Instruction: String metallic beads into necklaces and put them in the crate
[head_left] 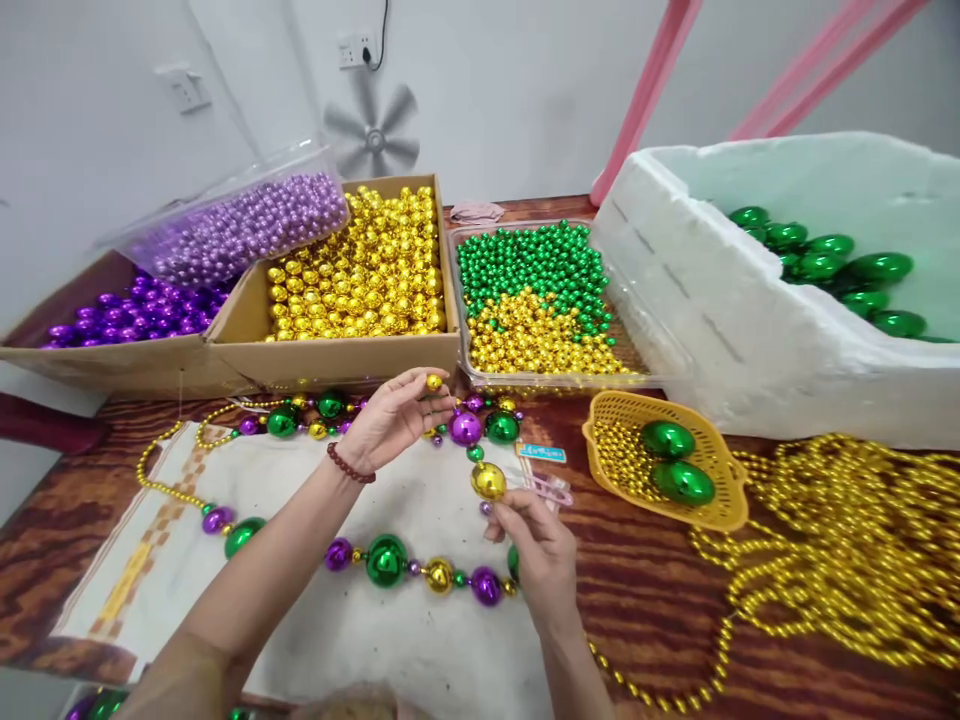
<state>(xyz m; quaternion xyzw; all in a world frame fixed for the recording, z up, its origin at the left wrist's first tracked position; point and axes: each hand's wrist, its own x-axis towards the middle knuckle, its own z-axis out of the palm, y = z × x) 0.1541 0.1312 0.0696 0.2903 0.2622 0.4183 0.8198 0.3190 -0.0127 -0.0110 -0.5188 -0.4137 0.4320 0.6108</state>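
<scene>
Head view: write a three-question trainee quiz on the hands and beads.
1. True or false: the left hand pinches a small gold bead.
2. Which colour is the large shiny bead just above the right hand: A purple, B gold, C green?
3. Fill in: the yellow plastic basket holds two large ____ balls.

Key: 1 true; 2 B; 3 green.

Bead-stringing workshop: sorted bead boxes point(352, 270), worktable point(675, 600).
</scene>
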